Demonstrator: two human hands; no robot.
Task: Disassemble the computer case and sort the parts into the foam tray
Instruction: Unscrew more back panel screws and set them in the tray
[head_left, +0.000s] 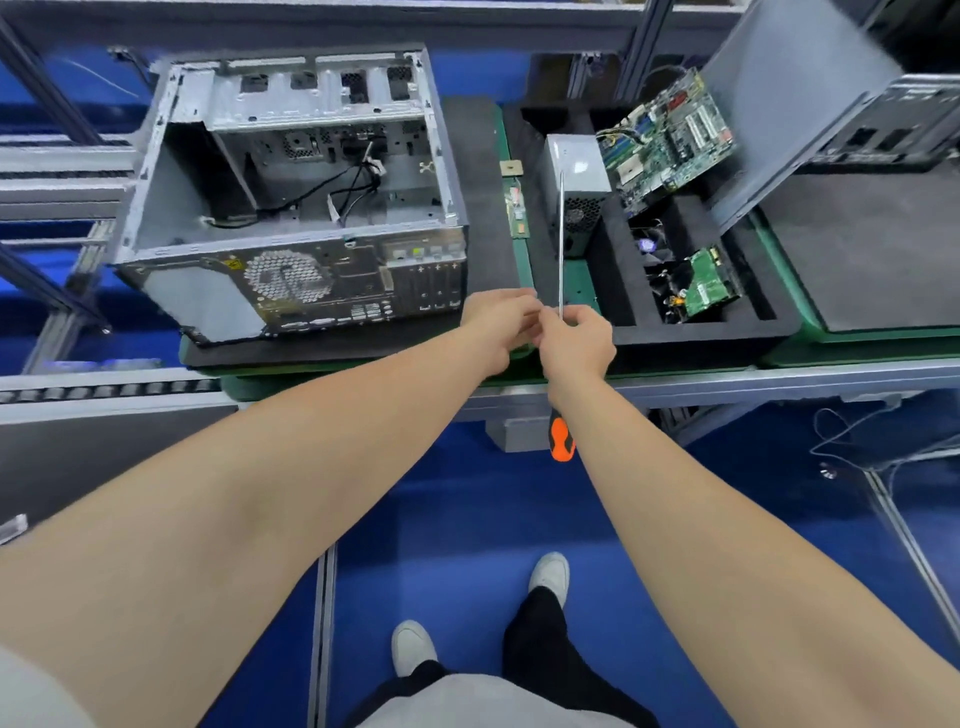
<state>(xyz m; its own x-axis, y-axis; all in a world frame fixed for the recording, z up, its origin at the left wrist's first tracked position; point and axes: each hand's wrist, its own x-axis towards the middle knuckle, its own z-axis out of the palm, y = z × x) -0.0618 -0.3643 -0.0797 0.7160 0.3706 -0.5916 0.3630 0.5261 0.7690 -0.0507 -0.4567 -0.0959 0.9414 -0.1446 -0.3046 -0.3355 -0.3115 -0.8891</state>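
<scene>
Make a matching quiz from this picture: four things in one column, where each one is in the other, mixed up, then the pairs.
1. grey metal computer case
2. silver power supply box
3. green motherboard
4. orange-handled screwdriver

a. gripped in the right hand
b. tilted at the far end of the black foam tray
c. open, on the black mat at left
d. upright in the tray's left compartment

Pairs: 1-c, 2-d, 3-b, 4-a

White shoes (550, 571) stand on the blue floor (447, 493).
</scene>
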